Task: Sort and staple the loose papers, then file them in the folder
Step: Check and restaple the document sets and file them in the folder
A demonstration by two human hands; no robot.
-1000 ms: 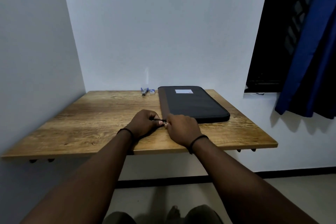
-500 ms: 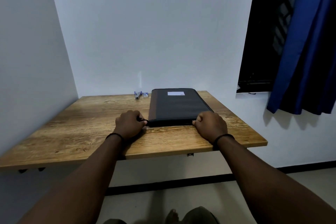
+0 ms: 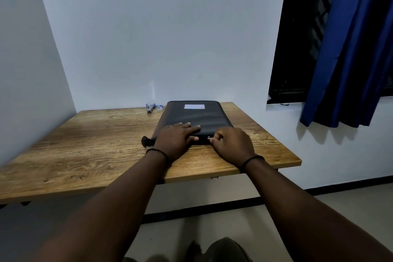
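Note:
A black zippered folder (image 3: 194, 116) with a white label lies flat on the wooden table (image 3: 95, 134), toward the back right. My left hand (image 3: 177, 139) presses flat on the folder's near end with straight fingers. At the folder's front edge my right hand (image 3: 230, 144) pinches a small metal zipper pull (image 3: 209, 138) between thumb and fingertips. A black tab (image 3: 146, 141) sticks out from the folder's near left corner. A blue and silver stapler (image 3: 150, 108) sits at the back, left of the folder. No loose papers are in view.
A small staple box (image 3: 159, 108) lies beside the stapler against the back wall. White walls close the table at the left and the back. A blue curtain (image 3: 348, 49) hangs over a dark window at the right. Bare wood stretches left of the folder.
My left hand let go of the corner tab and now lies flat on the folder. My right hand moved along the front edge from the left corner to the right part, pinching the zipper pull.

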